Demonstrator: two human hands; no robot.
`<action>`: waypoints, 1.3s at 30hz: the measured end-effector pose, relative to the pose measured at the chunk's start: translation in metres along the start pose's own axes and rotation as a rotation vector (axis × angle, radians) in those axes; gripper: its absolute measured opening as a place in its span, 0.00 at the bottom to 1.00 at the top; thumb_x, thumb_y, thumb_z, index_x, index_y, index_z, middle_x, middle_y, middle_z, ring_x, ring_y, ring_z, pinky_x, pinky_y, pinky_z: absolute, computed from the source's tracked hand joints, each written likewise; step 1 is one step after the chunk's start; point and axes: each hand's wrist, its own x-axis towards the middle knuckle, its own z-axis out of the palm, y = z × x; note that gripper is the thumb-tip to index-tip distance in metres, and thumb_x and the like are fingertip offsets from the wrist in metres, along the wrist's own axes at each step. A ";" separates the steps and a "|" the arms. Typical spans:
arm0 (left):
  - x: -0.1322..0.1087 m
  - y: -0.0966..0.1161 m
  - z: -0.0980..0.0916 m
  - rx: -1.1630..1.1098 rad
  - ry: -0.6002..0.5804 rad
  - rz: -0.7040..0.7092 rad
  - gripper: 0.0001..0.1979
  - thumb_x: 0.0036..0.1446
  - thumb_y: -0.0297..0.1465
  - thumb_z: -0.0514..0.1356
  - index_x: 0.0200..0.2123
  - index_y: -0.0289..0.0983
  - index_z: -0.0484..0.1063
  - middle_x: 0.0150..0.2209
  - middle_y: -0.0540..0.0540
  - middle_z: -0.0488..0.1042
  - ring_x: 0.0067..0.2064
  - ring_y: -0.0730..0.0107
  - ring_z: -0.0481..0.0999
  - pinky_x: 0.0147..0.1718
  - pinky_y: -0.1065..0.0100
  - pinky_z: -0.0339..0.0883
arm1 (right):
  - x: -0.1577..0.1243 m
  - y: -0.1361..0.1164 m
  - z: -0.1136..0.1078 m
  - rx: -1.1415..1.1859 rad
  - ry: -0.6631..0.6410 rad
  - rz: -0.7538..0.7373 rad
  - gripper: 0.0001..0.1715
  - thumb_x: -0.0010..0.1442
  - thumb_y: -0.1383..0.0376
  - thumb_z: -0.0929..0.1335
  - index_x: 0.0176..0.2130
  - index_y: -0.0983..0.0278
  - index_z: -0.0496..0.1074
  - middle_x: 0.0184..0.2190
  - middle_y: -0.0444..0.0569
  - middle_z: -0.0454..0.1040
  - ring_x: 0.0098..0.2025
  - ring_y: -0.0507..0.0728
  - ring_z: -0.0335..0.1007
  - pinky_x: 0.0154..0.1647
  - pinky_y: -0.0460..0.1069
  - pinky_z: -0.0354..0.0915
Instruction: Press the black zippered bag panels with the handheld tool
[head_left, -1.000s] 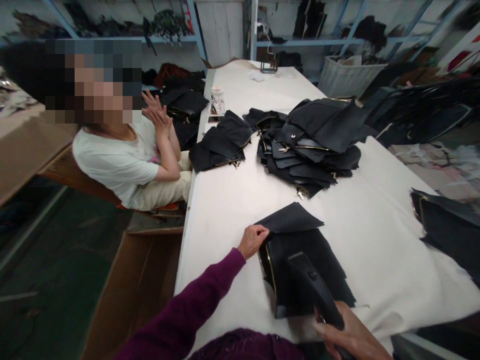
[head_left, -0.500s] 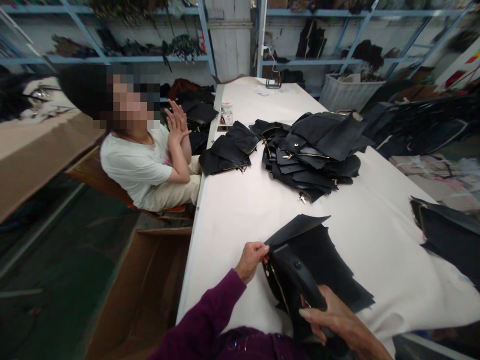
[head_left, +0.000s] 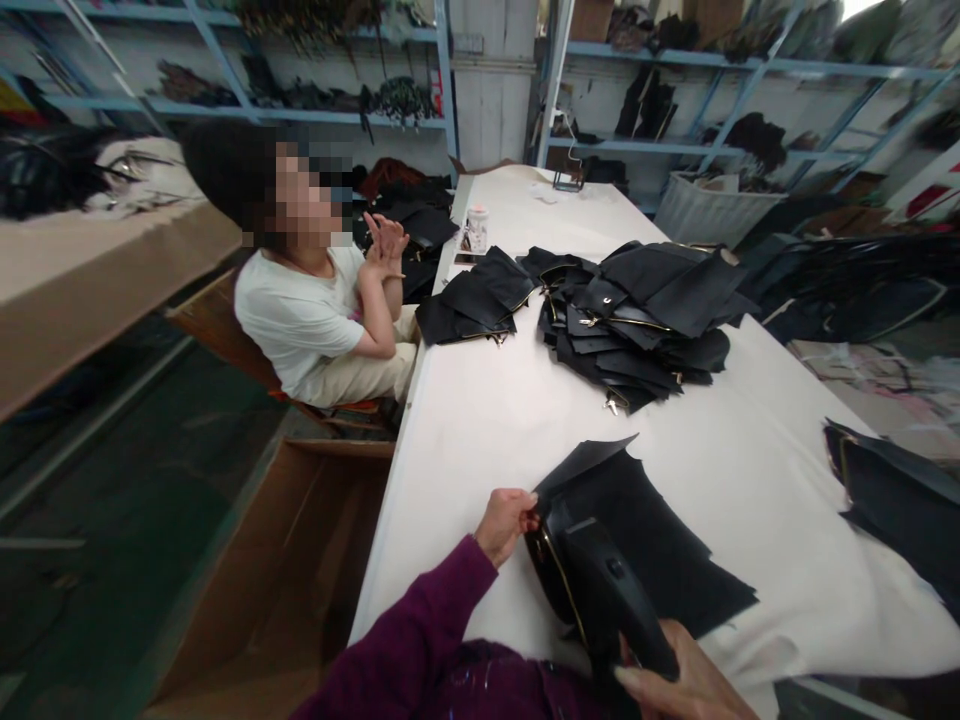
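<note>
My left hand [head_left: 506, 522] pinches the near-left corner of a black zippered panel [head_left: 660, 545], fingertips pressed together at its edge. A gold zipper [head_left: 559, 575] runs along the panel's side towards me. In my right hand [head_left: 690, 680], partly cut off by the bottom edge, is a black hand-held tool [head_left: 611, 575] with a thick curved body and a round button. Its exact kind is unclear. The tool's front end is over the zippered side of the panel, near my left fingers; whether it touches the material is hidden.
A heap of black zippered pieces [head_left: 637, 310] lies further up the white table [head_left: 465, 430], beside a smaller pile [head_left: 480, 300]. Another black piece [head_left: 900, 500] rests at the right. A person [head_left: 300, 320] sits at the left edge, near a cardboard box [head_left: 255, 580].
The tool and my right hand have shifted slightly towards me. My left hand keeps its pinch on the panel. The view has turned a little left, and the seated person's hands have changed pose.
</note>
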 end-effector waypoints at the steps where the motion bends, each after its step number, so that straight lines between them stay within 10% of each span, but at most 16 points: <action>1: -0.002 0.000 0.000 0.001 -0.012 -0.001 0.16 0.37 0.36 0.66 0.17 0.32 0.64 0.17 0.52 0.65 0.19 0.79 0.64 0.21 0.72 0.56 | 0.003 -0.003 0.002 0.019 -0.024 -0.031 0.26 0.49 0.47 0.69 0.35 0.65 0.65 0.14 0.37 0.63 0.16 0.50 0.59 0.19 0.45 0.55; 12: -0.018 -0.021 0.001 -0.018 -0.063 -0.057 0.19 0.36 0.40 0.68 0.16 0.32 0.64 0.15 0.51 0.64 0.18 0.77 0.64 0.20 0.72 0.57 | 0.032 -0.035 0.005 0.094 -0.052 -0.214 0.22 0.52 0.49 0.69 0.29 0.64 0.62 0.11 0.38 0.62 0.14 0.48 0.55 0.17 0.45 0.53; 23: -0.009 -0.016 -0.007 -0.020 -0.032 -0.050 0.18 0.37 0.39 0.67 0.18 0.33 0.64 0.17 0.52 0.65 0.19 0.78 0.65 0.22 0.72 0.58 | 0.015 -0.004 -0.001 0.068 -0.053 -0.065 0.23 0.52 0.49 0.69 0.33 0.65 0.62 0.12 0.38 0.65 0.15 0.49 0.57 0.19 0.44 0.53; 31: -0.021 -0.027 -0.001 0.184 -0.038 0.025 0.19 0.43 0.43 0.62 0.17 0.34 0.62 0.15 0.51 0.64 0.18 0.77 0.64 0.21 0.72 0.58 | 0.035 -0.048 0.006 0.064 -0.038 -0.180 0.24 0.50 0.47 0.69 0.27 0.64 0.61 0.10 0.37 0.61 0.13 0.48 0.54 0.17 0.44 0.52; 39: -0.003 0.056 0.009 0.572 0.028 0.493 0.10 0.52 0.34 0.58 0.24 0.35 0.73 0.25 0.46 0.74 0.30 0.68 0.73 0.35 0.66 0.67 | 0.008 -0.029 -0.031 0.015 0.043 -0.148 0.25 0.51 0.45 0.67 0.30 0.64 0.61 0.09 0.38 0.61 0.12 0.49 0.55 0.16 0.45 0.52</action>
